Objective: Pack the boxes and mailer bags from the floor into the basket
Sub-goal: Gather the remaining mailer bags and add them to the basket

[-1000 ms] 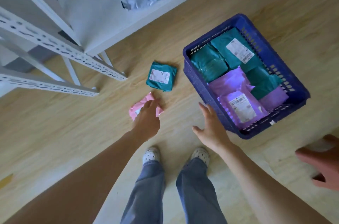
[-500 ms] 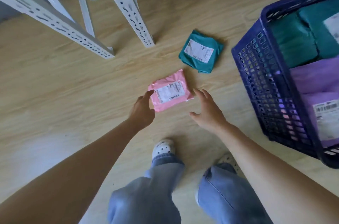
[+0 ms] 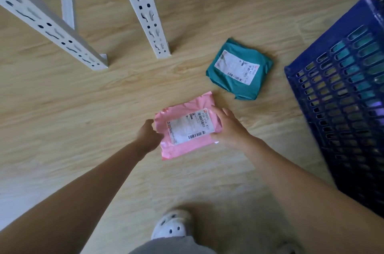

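A pink mailer bag [image 3: 182, 143] with a white label lies on the wooden floor in front of me. My left hand [image 3: 148, 136] grips its left edge and my right hand [image 3: 227, 127] grips its right edge. Beyond it to the right, a teal mailer bag [image 3: 239, 68] with a white label lies flat on the floor, untouched. The blue slotted basket [image 3: 340, 95] stands at the right edge of view; only its side wall shows, with teal and purple glimpsed through the slots.
White perforated shelf legs [image 3: 145, 14] stand on the floor at the upper left and centre. My white shoe [image 3: 172, 225] and trouser leg are at the bottom. Bare wooden floor stretches to the left.
I have leaned closer to the floor. Both hands moved from hovering beside the pink mailer bag to gripping its two sides. The basket has slid toward the right of the view.
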Tool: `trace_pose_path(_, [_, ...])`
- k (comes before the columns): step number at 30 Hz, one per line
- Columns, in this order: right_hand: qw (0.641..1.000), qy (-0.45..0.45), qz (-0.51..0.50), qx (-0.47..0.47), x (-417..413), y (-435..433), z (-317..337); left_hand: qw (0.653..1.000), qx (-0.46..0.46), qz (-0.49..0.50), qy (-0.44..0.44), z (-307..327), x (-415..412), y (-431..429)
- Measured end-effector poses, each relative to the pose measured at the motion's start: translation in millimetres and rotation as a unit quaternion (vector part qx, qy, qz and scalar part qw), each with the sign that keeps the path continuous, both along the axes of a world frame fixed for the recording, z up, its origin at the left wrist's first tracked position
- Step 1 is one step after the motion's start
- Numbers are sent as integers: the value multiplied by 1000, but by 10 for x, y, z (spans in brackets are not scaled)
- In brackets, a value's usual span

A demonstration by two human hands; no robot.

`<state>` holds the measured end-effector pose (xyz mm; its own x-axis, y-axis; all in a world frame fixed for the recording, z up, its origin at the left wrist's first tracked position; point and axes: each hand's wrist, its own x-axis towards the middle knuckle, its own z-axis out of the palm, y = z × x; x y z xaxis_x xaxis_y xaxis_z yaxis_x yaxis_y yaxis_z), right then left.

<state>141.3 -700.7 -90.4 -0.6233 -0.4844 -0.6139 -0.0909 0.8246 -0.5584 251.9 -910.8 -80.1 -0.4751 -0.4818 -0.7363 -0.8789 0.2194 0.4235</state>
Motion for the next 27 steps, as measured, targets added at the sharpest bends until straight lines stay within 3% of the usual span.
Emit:
trace_pose_path(6, [998, -7, -51, -41, 85, -76, -173, 986, 97, 130, 33, -117, -18, 29])
trace_pose_path(9, [996, 2, -71, -49, 135, -87, -119, 980, 124, 144, 52, -37, -68, 40])
trace_pose_path(15, [994, 43, -84, -60, -76, 28, 364, 978, 121, 112, 125, 461, -345, 51])
trace_pose_path(27, [961, 183, -161, -130, -837, 799, 2003, 947, 118, -40, 298, 2060, -1391, 624])
